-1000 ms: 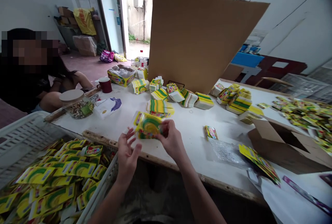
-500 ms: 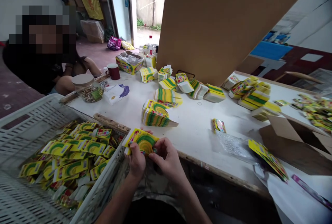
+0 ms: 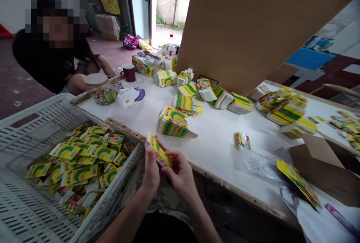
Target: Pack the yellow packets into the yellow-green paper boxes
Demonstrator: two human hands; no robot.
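A small yellow-and-green printed carton (image 3: 158,150) is held between my two hands at the table's front edge, tilted with a narrow face toward me. My left hand (image 3: 151,166) grips its left side, thumb along it. At its lower right end, my right hand (image 3: 180,170) closes with thumb and fingers; the fingertips are partly hidden. Just beyond them a fanned stack of flat cartons (image 3: 173,123) stands on the white table (image 3: 208,138). To the left, a white plastic crate (image 3: 111,194) holds a heap of similar yellow cartons (image 3: 80,175).
More carton stacks (image 3: 239,103) lie along the back. A lidded glass jar (image 3: 101,95), a tissue box (image 3: 131,97) and a dark red mug (image 3: 128,73) stand at left. An open cardboard box (image 3: 323,168) is at right. A person (image 3: 47,59) sits across at far left.
The carton in my hands has turned from showing its broad face to showing a narrow side. My left hand has rotated with it. The whole view has shifted slightly.
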